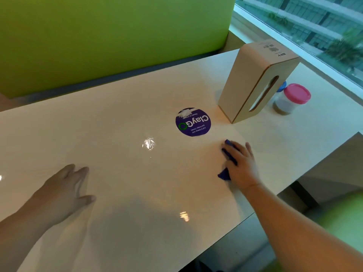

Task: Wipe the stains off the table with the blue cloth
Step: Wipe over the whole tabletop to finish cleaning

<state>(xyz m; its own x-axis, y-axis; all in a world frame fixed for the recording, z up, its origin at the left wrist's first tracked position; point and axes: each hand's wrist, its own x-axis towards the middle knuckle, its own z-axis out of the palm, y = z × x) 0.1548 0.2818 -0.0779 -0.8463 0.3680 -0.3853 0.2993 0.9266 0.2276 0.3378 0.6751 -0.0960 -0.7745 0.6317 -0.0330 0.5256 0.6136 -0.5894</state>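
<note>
The blue cloth (227, 155) lies bunched on the glossy cream table (121, 122), right of centre. My right hand (242, 165) lies flat on top of the cloth with straight fingers, pressing it to the surface; cloth shows past the fingertips and beside the thumb. My left hand (67, 190) rests flat on the table at the left, fingers spread, holding nothing. No stain stands out on the shiny surface; only light reflections show.
A round purple sticker (193, 122) is stuck to the table just beyond the cloth. A wooden tissue box (255, 83) stands upright at the back right, with a pink-lidded jar (292, 100) and a blue-lidded jar (281, 87) behind it. Green partition at the back, window on the right.
</note>
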